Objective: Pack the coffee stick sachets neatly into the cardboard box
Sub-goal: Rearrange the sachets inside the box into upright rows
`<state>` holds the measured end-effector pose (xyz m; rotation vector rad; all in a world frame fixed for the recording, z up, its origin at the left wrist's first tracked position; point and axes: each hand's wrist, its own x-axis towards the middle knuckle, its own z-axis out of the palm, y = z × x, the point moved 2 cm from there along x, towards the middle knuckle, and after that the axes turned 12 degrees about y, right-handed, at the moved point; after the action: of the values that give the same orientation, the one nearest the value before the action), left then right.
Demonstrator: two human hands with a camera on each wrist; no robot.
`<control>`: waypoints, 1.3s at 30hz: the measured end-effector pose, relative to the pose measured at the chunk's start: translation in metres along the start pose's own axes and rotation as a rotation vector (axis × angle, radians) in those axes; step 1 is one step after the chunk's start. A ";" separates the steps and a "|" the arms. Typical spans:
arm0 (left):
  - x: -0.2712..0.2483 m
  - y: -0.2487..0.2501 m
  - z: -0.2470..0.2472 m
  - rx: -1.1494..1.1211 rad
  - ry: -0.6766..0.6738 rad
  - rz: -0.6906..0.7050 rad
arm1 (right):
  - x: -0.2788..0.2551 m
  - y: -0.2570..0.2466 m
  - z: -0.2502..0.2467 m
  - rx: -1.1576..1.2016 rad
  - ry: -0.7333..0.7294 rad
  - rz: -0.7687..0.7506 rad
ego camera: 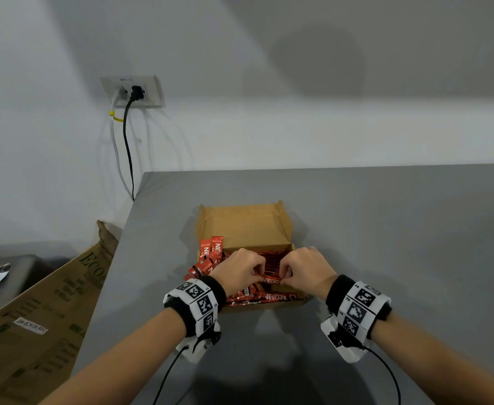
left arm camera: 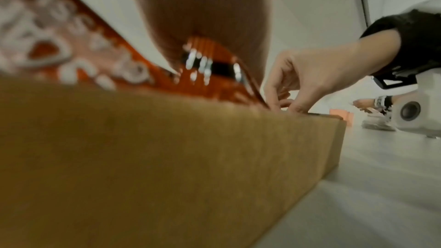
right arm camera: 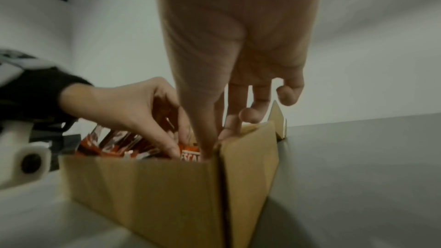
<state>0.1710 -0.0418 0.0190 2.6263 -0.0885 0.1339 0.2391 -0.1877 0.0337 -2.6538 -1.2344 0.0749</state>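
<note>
The left hand (ego camera: 237,270) and right hand (ego camera: 308,270) are curled over the box (ego camera: 247,226) near the table's left edge, one sachet (ego camera: 270,279) pinched between them. Loose sachets (ego camera: 210,252) are propped on the box's left wall; they could be tipped out if nudged by the left wrist.

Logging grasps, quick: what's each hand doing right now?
Left hand: pinching a sachet over the box.
Right hand: pinching the same sachet.
</note>
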 end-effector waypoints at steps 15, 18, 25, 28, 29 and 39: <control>-0.003 -0.002 0.012 0.165 0.081 0.018 | 0.001 0.002 0.008 -0.116 -0.011 -0.006; -0.002 -0.002 0.013 0.182 0.060 0.017 | 0.001 -0.001 0.009 -0.149 -0.012 -0.030; -0.001 -0.004 0.009 0.222 0.063 0.000 | 0.003 -0.002 0.013 -0.182 0.019 -0.003; 0.000 -0.004 0.009 0.182 0.058 -0.024 | 0.001 0.000 0.009 -0.172 0.034 -0.019; 0.001 -0.004 0.009 0.168 0.059 -0.032 | 0.000 0.002 0.007 -0.158 0.045 -0.018; 0.003 -0.008 0.008 0.151 0.055 -0.036 | -0.003 0.011 0.013 0.220 0.074 0.125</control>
<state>0.1750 -0.0384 0.0086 2.7709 -0.0117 0.2082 0.2438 -0.1947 0.0190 -2.5154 -0.9756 0.1240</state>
